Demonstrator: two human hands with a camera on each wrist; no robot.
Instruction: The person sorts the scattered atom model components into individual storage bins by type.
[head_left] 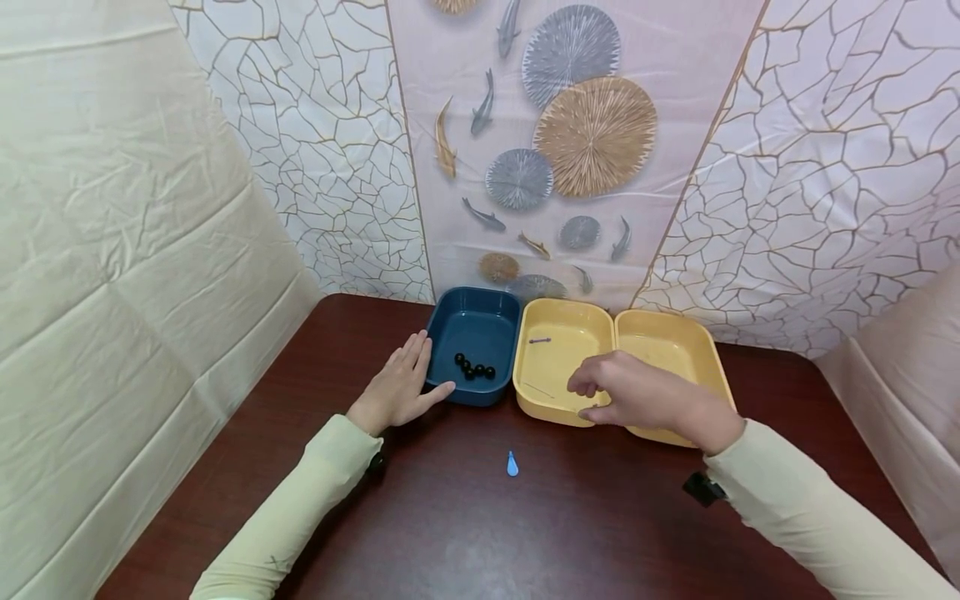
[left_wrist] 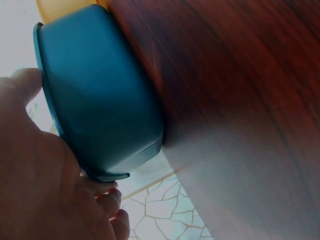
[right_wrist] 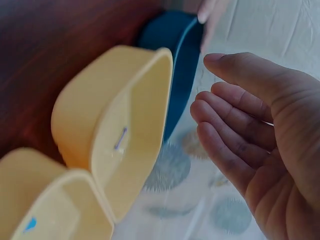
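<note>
My left hand (head_left: 400, 385) rests at the left front corner of a dark blue tray (head_left: 474, 398), its fingers fairly straight; in the left wrist view the thumb touches the rim of the tray (left_wrist: 100, 95). Several black balls (head_left: 469, 370) lie in the front of that tray. My right hand (head_left: 626, 392) hovers above the middle yellow tray (head_left: 558, 414), fingers loosely bent. In the right wrist view the right hand (right_wrist: 260, 130) holds nothing visible between thumb and fingers. A small purple bar (head_left: 540, 340) and a thin pale strip (head_left: 537, 389) lie inside the middle tray.
A second yellow tray (head_left: 663, 325) adjoins on the right; a small blue piece (right_wrist: 31, 224) lies inside it. On the dark wooden table (head_left: 450, 533), in front of the trays, lies a light blue drop-shaped piece (head_left: 512, 464). Patterned cloth (head_left: 360, 167) hangs behind.
</note>
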